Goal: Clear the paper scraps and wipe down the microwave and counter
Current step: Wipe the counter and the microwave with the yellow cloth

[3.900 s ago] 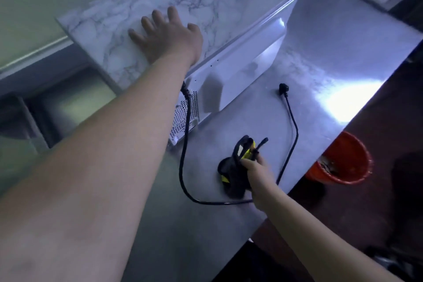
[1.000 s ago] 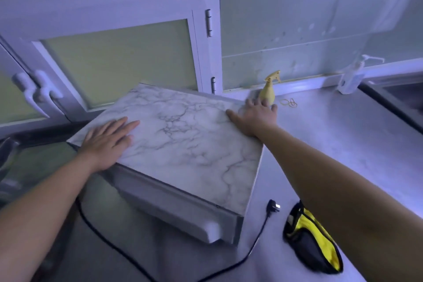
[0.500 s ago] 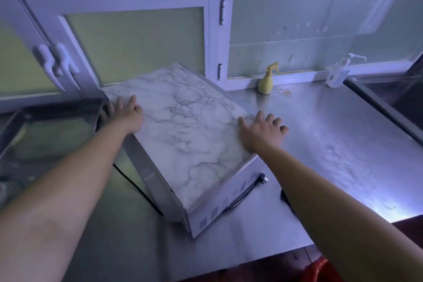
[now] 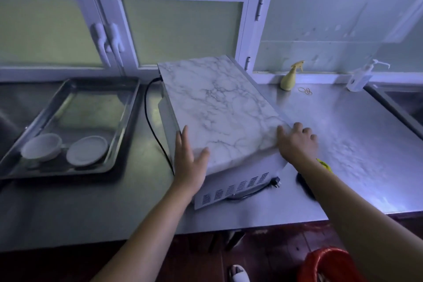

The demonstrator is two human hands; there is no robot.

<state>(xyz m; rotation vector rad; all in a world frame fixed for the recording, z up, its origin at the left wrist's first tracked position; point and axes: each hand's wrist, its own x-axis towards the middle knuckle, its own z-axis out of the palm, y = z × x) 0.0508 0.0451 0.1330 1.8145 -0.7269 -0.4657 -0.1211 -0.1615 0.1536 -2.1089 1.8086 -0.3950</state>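
Fingers of my left hand (image 4: 191, 162) lie straight along the microwave's (image 4: 219, 107) near left corner, thumb on top. My right hand (image 4: 297, 142) curls its fingers over the near right edge. The microwave sits askew on the steel counter (image 4: 343, 144), vents toward me.
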